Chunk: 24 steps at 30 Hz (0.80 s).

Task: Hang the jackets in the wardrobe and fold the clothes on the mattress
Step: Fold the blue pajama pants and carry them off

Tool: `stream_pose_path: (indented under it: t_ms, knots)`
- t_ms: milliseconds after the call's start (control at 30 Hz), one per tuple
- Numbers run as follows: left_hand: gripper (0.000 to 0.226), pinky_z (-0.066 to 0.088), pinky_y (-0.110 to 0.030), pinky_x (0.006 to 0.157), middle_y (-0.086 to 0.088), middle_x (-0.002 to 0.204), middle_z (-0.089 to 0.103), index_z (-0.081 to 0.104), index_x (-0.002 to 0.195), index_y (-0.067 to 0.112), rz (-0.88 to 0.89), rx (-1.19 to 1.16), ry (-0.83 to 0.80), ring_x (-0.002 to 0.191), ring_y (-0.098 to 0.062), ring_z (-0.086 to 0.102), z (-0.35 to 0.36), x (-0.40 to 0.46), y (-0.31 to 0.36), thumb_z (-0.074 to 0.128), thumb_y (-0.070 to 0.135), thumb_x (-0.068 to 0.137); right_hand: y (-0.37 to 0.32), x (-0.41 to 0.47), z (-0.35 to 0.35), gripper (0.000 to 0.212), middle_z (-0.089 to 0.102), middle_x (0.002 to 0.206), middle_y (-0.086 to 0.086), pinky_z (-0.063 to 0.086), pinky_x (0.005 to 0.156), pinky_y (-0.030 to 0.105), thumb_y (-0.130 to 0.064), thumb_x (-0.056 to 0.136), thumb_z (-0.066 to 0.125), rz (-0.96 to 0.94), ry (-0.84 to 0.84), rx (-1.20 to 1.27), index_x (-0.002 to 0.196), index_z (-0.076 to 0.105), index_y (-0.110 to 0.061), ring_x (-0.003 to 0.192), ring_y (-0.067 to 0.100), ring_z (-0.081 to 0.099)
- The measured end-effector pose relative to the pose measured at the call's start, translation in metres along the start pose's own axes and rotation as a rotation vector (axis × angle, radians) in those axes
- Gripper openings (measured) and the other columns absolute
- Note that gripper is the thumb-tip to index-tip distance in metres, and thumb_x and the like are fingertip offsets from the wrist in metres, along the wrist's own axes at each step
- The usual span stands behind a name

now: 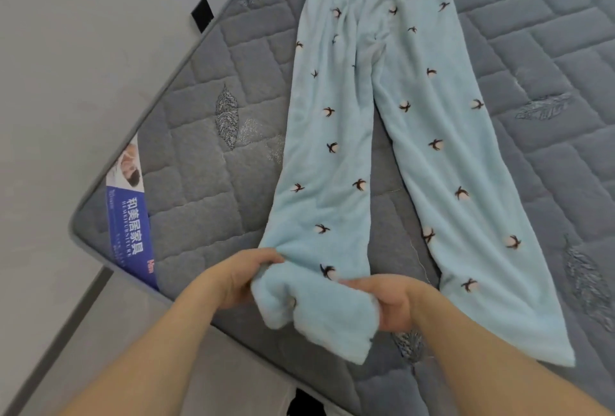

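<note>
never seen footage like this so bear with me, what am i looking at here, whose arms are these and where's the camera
The one picture comes from a camera worn on a person's head, looking forward and down, so the bare arms are that person's own. No machine is involved. A pair of light blue fleece trousers lies spread on a grey quilted mattress. The left hand and the right hand both grip the cuff end of one trouser leg; the other leg lies flat.

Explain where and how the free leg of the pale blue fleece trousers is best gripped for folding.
Grip the free leg at its hem, one hand at each corner, coming from the near mattress edge. It lies flat and spread, hem nearest the person, as the left hand and right hand grip the other leg.
</note>
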State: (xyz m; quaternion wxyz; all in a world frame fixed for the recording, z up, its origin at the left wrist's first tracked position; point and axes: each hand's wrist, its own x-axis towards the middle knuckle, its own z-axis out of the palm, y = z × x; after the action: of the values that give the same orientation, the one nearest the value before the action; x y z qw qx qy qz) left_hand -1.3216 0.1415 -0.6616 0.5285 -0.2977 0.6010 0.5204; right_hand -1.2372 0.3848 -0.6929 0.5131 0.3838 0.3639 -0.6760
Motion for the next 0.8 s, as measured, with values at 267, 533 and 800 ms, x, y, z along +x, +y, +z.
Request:
stream_pose_path:
  t_ms: [267, 533, 800]
  knots:
    - [0.012, 0.046, -0.029, 0.06, -0.007, 0.087, 0.063, 0.055, 0.101, 0.009, -0.141, 0.905, 0.223, 0.063, -0.018, 0.055, -0.009, 0.017, -0.038, 0.055, 0.018, 0.094, 0.045, 0.037, -0.004, 0.04, 0.046, 0.121, 0.014, 0.045, 0.081, 0.043, -0.012, 0.086, 0.051, -0.284, 1.061, -1.124, 0.125, 0.041, -0.01, 0.105, 0.037, 0.053]
    - [0.031, 0.047, -0.035, 0.077, -0.005, 0.107, 0.061, 0.052, 0.107, 0.017, 0.354, 0.31, 0.452, 0.092, -0.02, 0.058, -0.001, 0.074, 0.051, 0.057, 0.043, 0.092, 0.049, 0.055, 0.045, 0.062, 0.059, 0.112, 0.005, 0.046, 0.089, 0.042, -0.046, 0.08, 0.055, -0.664, 0.546, -1.523, 0.135, 0.043, -0.02, 0.1, 0.031, 0.057]
    - [0.023, 0.052, -0.035, 0.074, -0.009, 0.1, 0.069, 0.059, 0.107, 0.014, 0.075, 0.711, 0.231, 0.086, -0.027, 0.067, -0.011, 0.084, 0.048, 0.054, 0.026, 0.088, 0.04, 0.063, 0.086, 0.046, 0.061, 0.112, 0.011, 0.042, 0.085, 0.037, -0.049, 0.094, 0.046, -0.202, 0.317, -1.807, 0.114, 0.058, -0.01, 0.105, 0.031, 0.057]
